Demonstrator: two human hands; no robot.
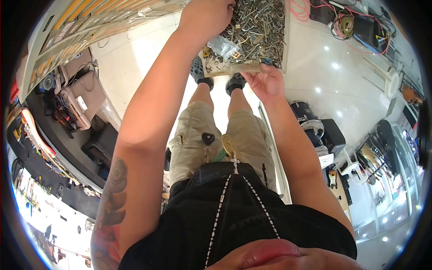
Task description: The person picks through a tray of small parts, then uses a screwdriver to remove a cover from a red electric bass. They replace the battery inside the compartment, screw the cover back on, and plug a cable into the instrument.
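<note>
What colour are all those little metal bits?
The metal bits look mostly grey, some brassy, in the head view.

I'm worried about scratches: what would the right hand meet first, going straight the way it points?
Past the flat tan strip it touches, the right hand would probably meet the heap of mostly grey metal hardware, though depth is unclear.

Tray point(215, 66) w/ misc. metal hardware point(261, 29) piled in it, clear plastic bag point(221, 46) nr left edge

hardware point(263, 29) in tray point(286, 42) | bag point(221, 46) on hardware, near left | shoes point(236, 81) at tray's near side | cables point(344, 24) right of tray
</note>
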